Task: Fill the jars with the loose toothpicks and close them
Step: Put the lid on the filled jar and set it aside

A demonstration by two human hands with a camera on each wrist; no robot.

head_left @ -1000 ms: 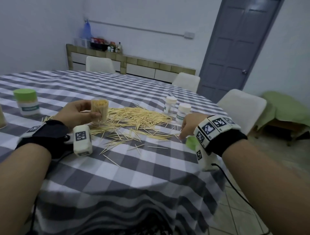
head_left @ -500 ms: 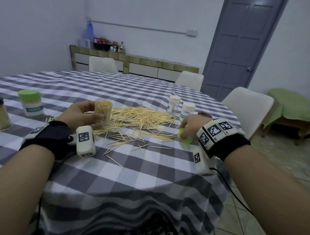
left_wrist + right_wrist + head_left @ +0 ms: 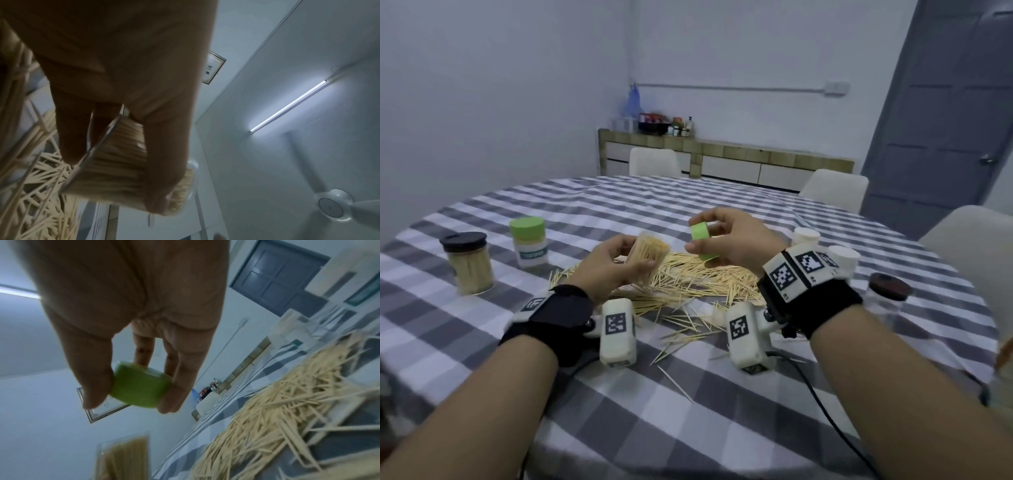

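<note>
The left hand [image 3: 608, 265] grips a full, lidless jar [image 3: 648, 257] above the loose toothpicks [image 3: 702, 279] (tilted slightly); beside it, the right hand [image 3: 736, 240] pinches a green lid [image 3: 700, 230].

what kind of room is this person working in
Probably a home dining room: a round table under a checked cloth, white chairs around it, and a low counter holding bottles along the far wall.

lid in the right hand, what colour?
Light green. The lid shows best in the right wrist view, pinched by the right hand.
</note>
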